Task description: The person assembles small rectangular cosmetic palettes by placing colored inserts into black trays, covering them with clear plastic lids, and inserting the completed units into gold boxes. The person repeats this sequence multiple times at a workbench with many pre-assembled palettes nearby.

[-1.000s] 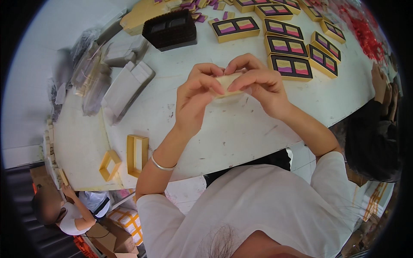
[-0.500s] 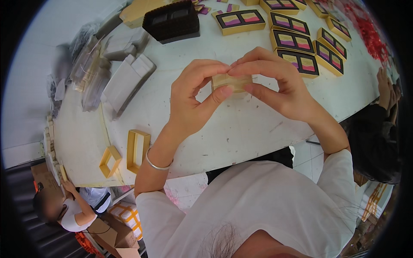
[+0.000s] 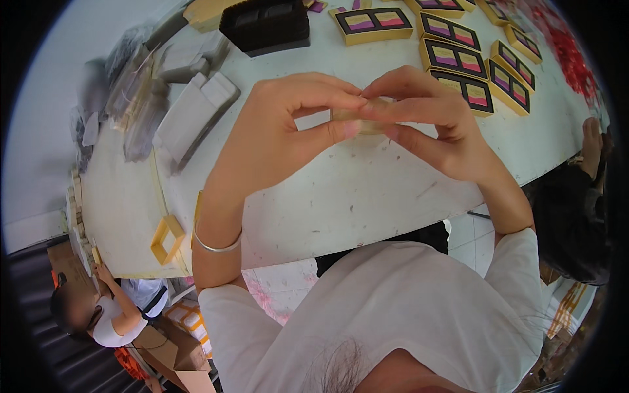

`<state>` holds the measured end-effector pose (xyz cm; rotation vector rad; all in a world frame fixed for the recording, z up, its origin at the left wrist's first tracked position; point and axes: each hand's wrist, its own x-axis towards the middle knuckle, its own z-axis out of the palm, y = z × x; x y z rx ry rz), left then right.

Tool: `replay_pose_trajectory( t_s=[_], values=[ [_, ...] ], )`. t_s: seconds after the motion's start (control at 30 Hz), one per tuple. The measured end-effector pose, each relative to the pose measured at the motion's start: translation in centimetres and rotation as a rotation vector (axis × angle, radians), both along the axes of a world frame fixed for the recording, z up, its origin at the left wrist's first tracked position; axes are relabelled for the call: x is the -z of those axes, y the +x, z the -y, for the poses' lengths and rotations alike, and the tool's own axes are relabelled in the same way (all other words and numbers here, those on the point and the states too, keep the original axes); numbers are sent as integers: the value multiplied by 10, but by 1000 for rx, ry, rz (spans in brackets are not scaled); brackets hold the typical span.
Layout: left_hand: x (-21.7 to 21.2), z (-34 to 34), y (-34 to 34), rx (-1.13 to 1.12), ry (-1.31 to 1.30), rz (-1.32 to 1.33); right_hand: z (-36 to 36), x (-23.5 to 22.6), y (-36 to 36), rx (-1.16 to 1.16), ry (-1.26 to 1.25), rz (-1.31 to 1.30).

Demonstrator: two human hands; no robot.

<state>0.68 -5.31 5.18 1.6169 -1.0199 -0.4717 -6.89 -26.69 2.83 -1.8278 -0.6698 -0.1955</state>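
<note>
Over the middle of the white table [image 3: 341, 203], both hands hold a small pale gold box [image 3: 372, 126], mostly hidden by my fingers. My left hand [image 3: 288, 124], with a silver bangle at its wrist, pinches the left end between thumb and fingers. At the other end, my right hand [image 3: 436, 124] has its thumb low and its fingers across the top. The fingertips of both hands meet there. Beyond my left forearm stands an open gold cardboard frame [image 3: 168, 239]; a second one is nearly covered by the arm.
Several gold boxes [image 3: 452, 57] with purple and pink inserts stand at the far right. A stack of black trays [image 3: 265, 29] is at the back, beside white trays [image 3: 196, 118] and plastic wrapping [image 3: 128, 49]. Another person [image 3: 111, 314] works at lower left; a dark-clothed person [image 3: 570, 216] sits right.
My left forearm has swung left and now hides most of the taller gold frame. My fingers have closed further over the small box, which has shifted slightly right.
</note>
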Motion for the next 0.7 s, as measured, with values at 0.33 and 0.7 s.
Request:
replay_pose_trajectory(
  t_s=[0.33, 0.7],
  values=[
    [5, -2, 1, -45, 39, 452, -3, 1, 0, 33, -49, 53],
    [30, -3, -6, -122, -99, 561, 4, 3, 4, -45, -79, 107]
  ],
)
